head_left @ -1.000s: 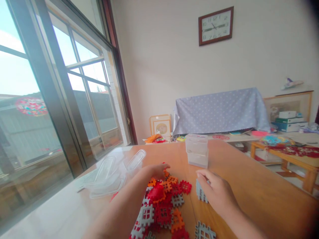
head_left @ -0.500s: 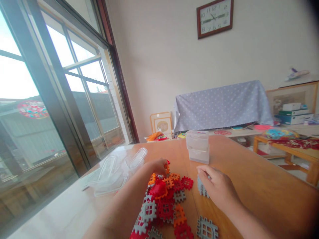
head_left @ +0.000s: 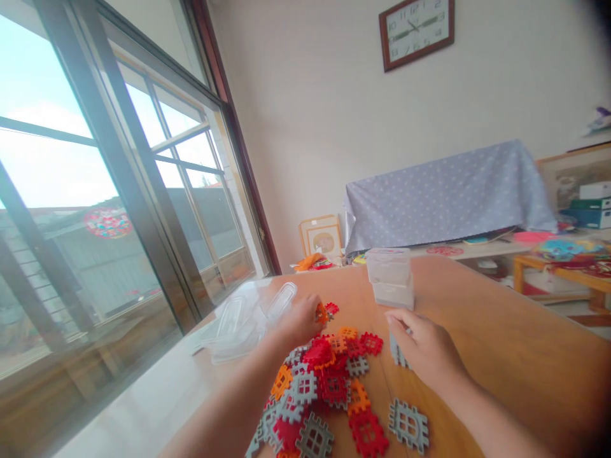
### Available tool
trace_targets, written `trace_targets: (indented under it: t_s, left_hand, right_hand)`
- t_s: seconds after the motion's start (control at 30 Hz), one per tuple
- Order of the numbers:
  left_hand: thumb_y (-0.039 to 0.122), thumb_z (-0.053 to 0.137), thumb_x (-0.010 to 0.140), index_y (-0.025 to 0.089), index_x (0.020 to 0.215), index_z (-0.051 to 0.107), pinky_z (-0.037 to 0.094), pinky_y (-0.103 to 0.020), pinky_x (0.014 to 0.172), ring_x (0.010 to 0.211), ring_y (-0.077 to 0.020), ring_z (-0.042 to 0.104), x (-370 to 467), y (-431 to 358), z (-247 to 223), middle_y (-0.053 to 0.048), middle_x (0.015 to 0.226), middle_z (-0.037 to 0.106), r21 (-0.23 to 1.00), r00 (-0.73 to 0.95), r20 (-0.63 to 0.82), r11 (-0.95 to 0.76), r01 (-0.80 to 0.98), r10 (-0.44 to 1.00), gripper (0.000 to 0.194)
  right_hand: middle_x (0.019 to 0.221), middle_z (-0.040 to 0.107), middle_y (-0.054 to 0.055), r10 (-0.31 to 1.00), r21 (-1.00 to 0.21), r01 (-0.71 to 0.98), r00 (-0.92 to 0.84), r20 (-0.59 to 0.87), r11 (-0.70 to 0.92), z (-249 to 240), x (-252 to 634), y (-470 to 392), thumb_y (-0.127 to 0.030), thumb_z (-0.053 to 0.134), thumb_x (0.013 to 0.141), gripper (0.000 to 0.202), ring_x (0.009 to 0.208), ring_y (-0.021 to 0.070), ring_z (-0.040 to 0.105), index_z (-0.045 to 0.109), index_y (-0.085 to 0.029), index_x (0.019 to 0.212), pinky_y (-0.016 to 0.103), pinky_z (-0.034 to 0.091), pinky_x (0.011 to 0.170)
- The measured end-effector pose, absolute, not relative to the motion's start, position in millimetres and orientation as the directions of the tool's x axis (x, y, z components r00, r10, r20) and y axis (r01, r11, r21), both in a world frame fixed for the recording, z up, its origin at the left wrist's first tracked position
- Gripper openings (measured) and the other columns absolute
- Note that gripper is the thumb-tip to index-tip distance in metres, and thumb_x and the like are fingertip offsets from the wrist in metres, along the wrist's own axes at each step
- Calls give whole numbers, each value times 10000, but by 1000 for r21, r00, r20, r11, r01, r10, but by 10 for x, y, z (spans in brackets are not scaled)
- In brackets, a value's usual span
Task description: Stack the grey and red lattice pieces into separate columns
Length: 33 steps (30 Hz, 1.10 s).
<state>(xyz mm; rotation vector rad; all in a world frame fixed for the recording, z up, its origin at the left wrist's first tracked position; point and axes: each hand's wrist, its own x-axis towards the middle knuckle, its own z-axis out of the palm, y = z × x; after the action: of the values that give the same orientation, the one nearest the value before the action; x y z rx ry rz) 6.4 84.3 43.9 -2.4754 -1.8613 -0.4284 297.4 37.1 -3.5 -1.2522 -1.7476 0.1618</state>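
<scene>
Red, orange and grey toothed plastic tiles lie in a loose pile [head_left: 334, 381] on the wooden table [head_left: 458, 292]. At the pile's far end, my left hand [head_left: 308, 318] has its fingers closed around an orange tile [head_left: 321, 313]. A red tile [head_left: 332, 308] lies just beyond those fingers. To the right of the pile, my right hand [head_left: 420, 340] grips a grey tile [head_left: 398, 348] between thumb and fingers. One separate grey tile [head_left: 408, 425] rests flat nearer the front.
Clear plastic lids [head_left: 238, 324] lie left of my left hand. Stacked translucent boxes [head_left: 391, 280] stand beyond my right hand. A large window [head_left: 143, 191] is on the left, and a cloth-covered object [head_left: 443, 197] is against the wall.
The whole view has shifted, with the table contents appearing further right. My left hand has drawn slightly back from the red tile and now shows an orange tile in its fingers.
</scene>
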Motion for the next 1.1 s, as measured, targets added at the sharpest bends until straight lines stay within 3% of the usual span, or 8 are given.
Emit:
trace_targets:
  t_s: [0.17, 0.37, 0.47, 0.57, 0.67, 0.8, 0.93, 1.1]
  left_hand:
    - [337, 718, 771, 227, 1020, 548, 419, -307, 785, 935, -219, 566, 71, 334, 447, -61, 1050, 605, 58, 335, 287, -365, 929, 897, 321]
    - [256, 580, 883, 223, 909, 586, 425, -301, 828, 951, -204, 569, -6, -64, 324, -57, 1020, 609, 100, 409, 252, -444, 890, 877, 43]
    - [267, 576, 889, 217, 888, 608, 425, -315, 839, 940, -209, 565, -77, -214, 273, -63, 991, 616, 118, 408, 254, -447, 887, 877, 59]
    - [382, 633, 872, 223, 894, 636, 424, -330, 862, 945, -220, 563, -139, -330, 235, -64, 991, 630, 167, 393, 274, -446, 879, 878, 160]
    - [472, 563, 919, 226, 875, 650, 428, -330, 866, 935, -220, 567, -177, -362, 215, -67, 964, 648, 218, 375, 310, -449, 866, 874, 265]
    - [368, 431, 982, 222, 935, 651, 436, -327, 892, 985, -220, 582, -194, -236, 192, -80, 1005, 670, 252, 278, 382, -389, 886, 881, 268]
    - [235, 529, 890, 236, 1053, 656, 435, -326, 954, 1077, -222, 587, -183, -12, 116, -60, 1124, 678, 253, 194, 342, -289, 923, 919, 207]
    - [151, 558, 802, 218, 937, 685, 465, -306, 861, 964, -213, 626, -149, 198, 8, -43, 992, 705, 277, 142, 296, -227, 934, 945, 197]
  right_hand:
    - [812, 727, 29, 779, -566, 663, -42, 626, 491, -44, 2955, 353, -422, 415, 964, 327, 780, 199, 664, 685, -243, 916, 266, 405, 629]
    - [832, 741, 36, 772, -568, 644, -55, 634, 512, -51, 2957, 345, -426, 407, 962, 359, 774, 206, 665, 715, -243, 979, 268, 424, 647]
    - [869, 753, 43, 769, -571, 638, -52, 637, 516, -64, 2959, 349, -423, 413, 955, 361, 795, 212, 672, 722, -241, 987, 270, 435, 668]
    - [836, 747, 35, 770, -578, 631, -48, 637, 518, -88, 2964, 364, -438, 415, 954, 368, 774, 205, 668, 723, -238, 989, 266, 431, 656]
    - [756, 722, 21, 775, -583, 633, -45, 630, 510, -102, 2964, 367, -458, 407, 958, 381, 721, 196, 654, 715, -235, 948, 262, 410, 620]
    - [755, 721, 16, 782, -586, 632, -53, 621, 507, -83, 2952, 338, -449, 401, 961, 371, 716, 192, 649, 705, -239, 918, 259, 402, 613]
    - [777, 740, 37, 773, -582, 626, -54, 632, 519, -60, 2944, 320, -435, 395, 957, 385, 738, 204, 663, 720, -231, 928, 260, 416, 618]
    - [768, 740, 33, 769, -567, 641, -56, 637, 516, -70, 2941, 336, -433, 399, 953, 384, 721, 199, 664, 729, -234, 950, 258, 422, 621]
